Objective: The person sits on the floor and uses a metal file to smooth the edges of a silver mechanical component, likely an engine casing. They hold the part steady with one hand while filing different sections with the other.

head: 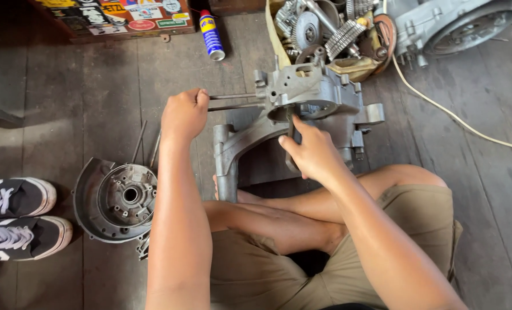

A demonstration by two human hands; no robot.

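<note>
Here the grey engine crankcase half (307, 109) stands on the wooden floor (66, 103) just ahead of the crossed legs, at 12 o'clock from the person. The left hand (184, 113) is fisted around the ends of two long studs (233, 101) jutting from the casing toward 9 o'clock. The right hand (312, 152) pinches a dark slim tool (291, 123) at the casing's round opening; a round cover plate (118, 200) lies at 8 o'clock, a spray can (211, 35) at 11

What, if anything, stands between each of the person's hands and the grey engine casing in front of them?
Nothing visible does. The left hand already grips the thin metal rods sticking out of the engine casing, and the right hand holds a dark tool set against the casing's round opening. The floor between them lies bare.
</note>
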